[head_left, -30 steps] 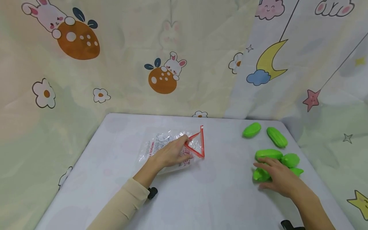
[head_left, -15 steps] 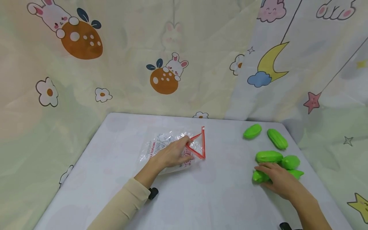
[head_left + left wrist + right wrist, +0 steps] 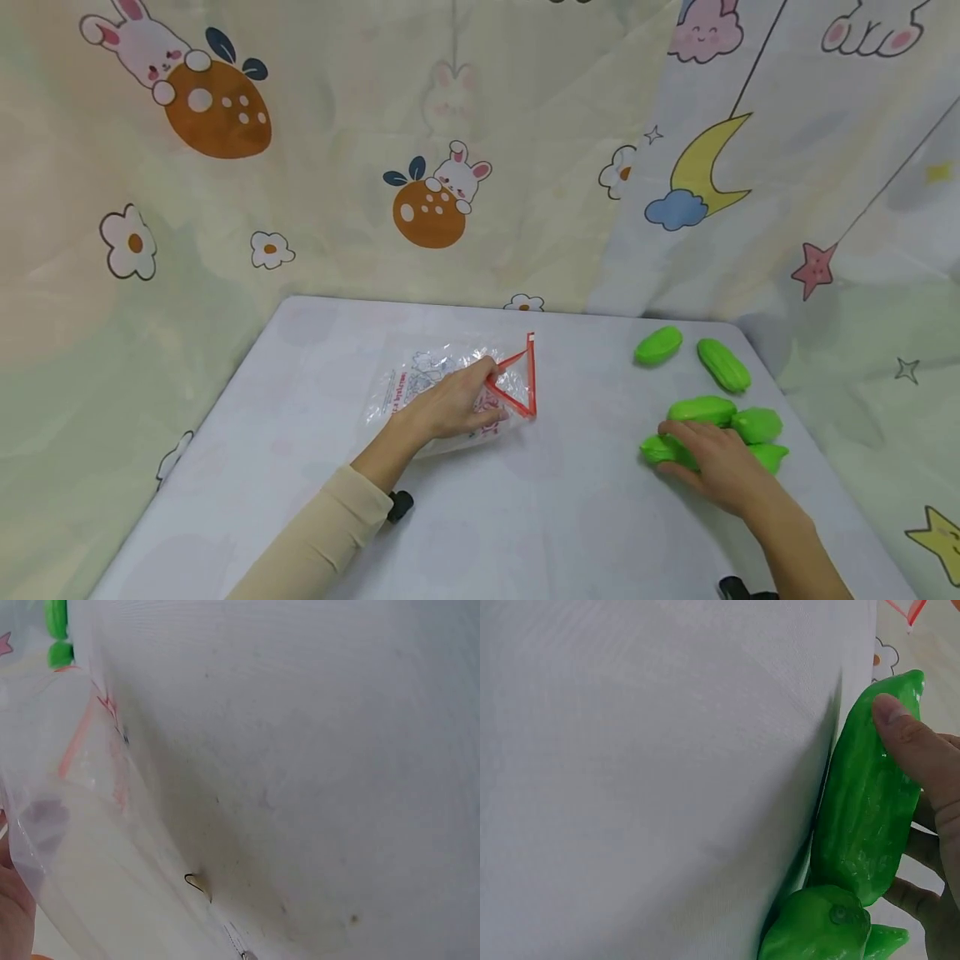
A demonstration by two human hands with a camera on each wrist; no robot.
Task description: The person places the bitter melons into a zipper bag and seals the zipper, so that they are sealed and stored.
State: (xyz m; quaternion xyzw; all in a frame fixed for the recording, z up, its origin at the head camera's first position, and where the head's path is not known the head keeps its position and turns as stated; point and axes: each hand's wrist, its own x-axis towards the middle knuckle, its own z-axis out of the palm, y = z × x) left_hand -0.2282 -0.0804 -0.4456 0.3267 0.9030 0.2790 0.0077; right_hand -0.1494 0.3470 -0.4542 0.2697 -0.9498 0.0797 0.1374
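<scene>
My left hand (image 3: pixel 453 404) grips a clear zip bag (image 3: pixel 393 396) near its mouth, where the red zip edge (image 3: pixel 531 375) stands apart in a triangle. The bag lies on the white table, printed with red lettering. In the left wrist view, the clear bag (image 3: pixel 105 855) hides part of that hand (image 3: pixel 15 915). On the right, my other hand (image 3: pixel 723 467) holds a ridged green toy cucumber (image 3: pixel 660 450), thumb on one side and fingers on the other. Up close in the right wrist view, the cucumber (image 3: pixel 866 802) touches another green toy vegetable (image 3: pixel 817 926).
Beside the right hand lie more green toy vegetables: a long one (image 3: pixel 702 409), a rounder one (image 3: pixel 757 425) and a pointed one (image 3: pixel 771 456). Farther back are two others (image 3: pixel 658 345). A patterned cloth (image 3: pixel 330 167) hangs behind the white table (image 3: pixel 570 517).
My right hand has closed round the cucumber and shifted slightly left with it, away from the neighbouring vegetables. The left hand keeps its hold on the bag, nearly still.
</scene>
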